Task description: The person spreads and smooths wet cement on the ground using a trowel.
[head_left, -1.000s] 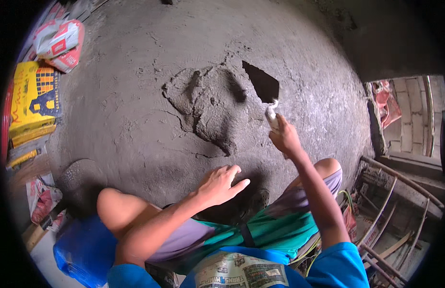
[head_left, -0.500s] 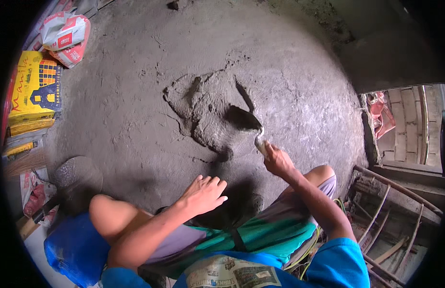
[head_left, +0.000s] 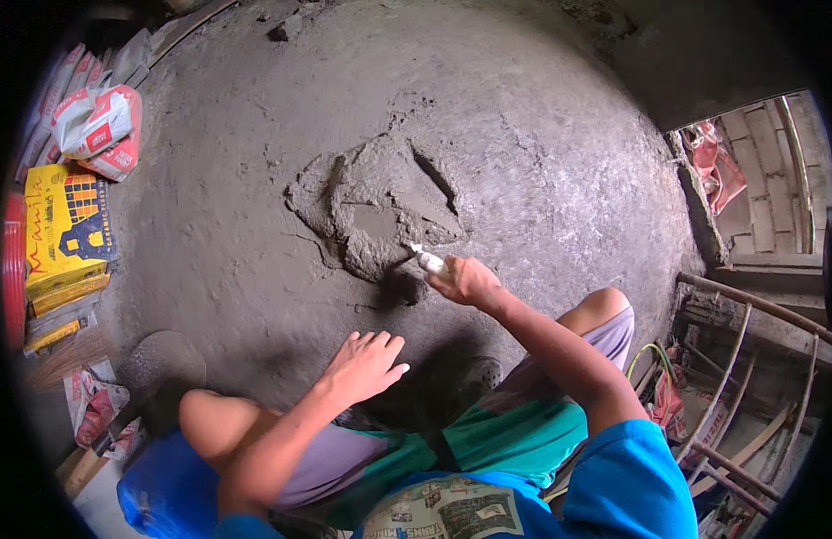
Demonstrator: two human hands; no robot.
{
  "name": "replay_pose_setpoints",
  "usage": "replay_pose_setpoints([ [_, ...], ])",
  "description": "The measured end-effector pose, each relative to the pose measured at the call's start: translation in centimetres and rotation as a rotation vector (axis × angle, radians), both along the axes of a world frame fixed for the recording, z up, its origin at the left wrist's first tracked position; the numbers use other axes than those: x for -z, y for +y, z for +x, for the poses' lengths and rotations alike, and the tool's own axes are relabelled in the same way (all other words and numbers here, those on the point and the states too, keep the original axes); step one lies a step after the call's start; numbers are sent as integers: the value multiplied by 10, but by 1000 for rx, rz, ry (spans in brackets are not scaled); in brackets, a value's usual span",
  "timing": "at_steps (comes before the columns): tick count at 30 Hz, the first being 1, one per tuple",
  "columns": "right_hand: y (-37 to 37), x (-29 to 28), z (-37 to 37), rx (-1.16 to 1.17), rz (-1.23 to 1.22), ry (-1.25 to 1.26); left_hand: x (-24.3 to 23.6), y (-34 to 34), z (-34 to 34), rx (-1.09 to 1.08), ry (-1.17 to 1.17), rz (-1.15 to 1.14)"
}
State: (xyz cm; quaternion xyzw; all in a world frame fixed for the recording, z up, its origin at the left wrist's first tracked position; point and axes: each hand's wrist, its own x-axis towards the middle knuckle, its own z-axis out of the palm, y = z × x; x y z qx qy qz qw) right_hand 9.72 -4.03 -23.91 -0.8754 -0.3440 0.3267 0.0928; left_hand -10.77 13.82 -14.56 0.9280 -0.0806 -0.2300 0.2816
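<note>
My right hand point(head_left: 465, 280) is wrapped round the pale handle of a trowel point(head_left: 431, 262). The trowel's neck reaches the near side of a wet grey mortar heap point(head_left: 357, 193). Its blade is hard to tell from the mortar, which has a smooth patch left of the neck and a dark groove at its upper right. Nearer to me, my left hand point(head_left: 366, 364) hangs over my lap, holding nothing, its fingers loosely stretched and a little apart.
Rough grey cement floor point(head_left: 559, 180) surrounds the mortar. Along the left are paper sacks point(head_left: 97, 126), yellow boxes point(head_left: 66, 225), a red bucket-like stack point(head_left: 14, 269) and a shovel point(head_left: 164, 364). A metal ladder-like frame point(head_left: 739, 359) stands at right, below a wall opening.
My right hand has moved left and toward the mortar heap. The trowel's dark blade, tilted up before, is now low at the mortar. My left hand has barely moved; the view has shifted slightly.
</note>
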Motion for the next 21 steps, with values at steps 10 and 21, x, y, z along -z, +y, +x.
replay_pose_setpoints([
  [10,-59,37,1,-234,23,-183,1,4,-6,-25,-18,-11],
  [21,-58,-93,7,179,-279,129,7,18,-23,-97,-128,-2],
])
